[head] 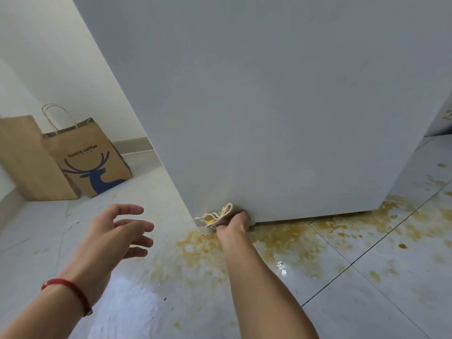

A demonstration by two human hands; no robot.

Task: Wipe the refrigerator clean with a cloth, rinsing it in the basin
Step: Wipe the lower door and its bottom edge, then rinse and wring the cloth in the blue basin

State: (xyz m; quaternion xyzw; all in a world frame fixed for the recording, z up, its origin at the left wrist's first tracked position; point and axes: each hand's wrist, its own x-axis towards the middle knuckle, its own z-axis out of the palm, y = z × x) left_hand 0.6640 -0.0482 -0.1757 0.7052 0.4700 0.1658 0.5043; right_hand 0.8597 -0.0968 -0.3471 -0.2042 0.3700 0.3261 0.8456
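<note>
Two bare hands at the foot of a white fridge point(269, 106).
The right hand point(233, 222) grips a crumpled, yellow-stained beige cloth point(216, 215) pressed against the smooth lower corner of the fridge, arm stretched forward. The left hand point(115, 237) hovers open above the floor point(367, 302), fingers spread and relaxed, a red cord at the wrist. Glossy grey tiles carry orange-brown splatter. Two brown paper bags point(90, 162) stand by the wall.
</note>
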